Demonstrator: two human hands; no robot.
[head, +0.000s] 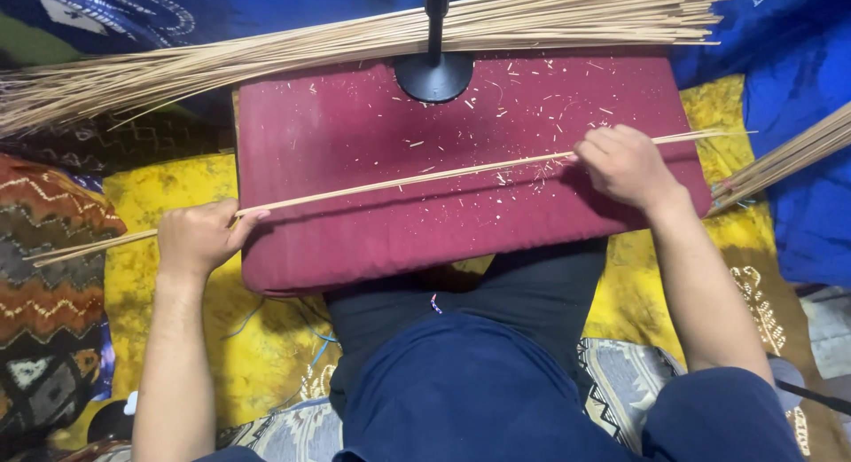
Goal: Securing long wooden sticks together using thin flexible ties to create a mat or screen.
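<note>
Dark blue lap (496, 391) nearest, left hand (199, 238) and right hand (626, 165) fingers grasping thin sticks (399, 184), long axis left-right, right end farther.

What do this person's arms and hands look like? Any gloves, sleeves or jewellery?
Both arms are bare from the hands up to where they leave the picture: no sleeves show. The left hand and right hand wear no gloves, and no rings, watch or bracelets can be seen. The fingers are curled, knuckles up. Clothing shows only lower down: dark blue trousers.
</note>
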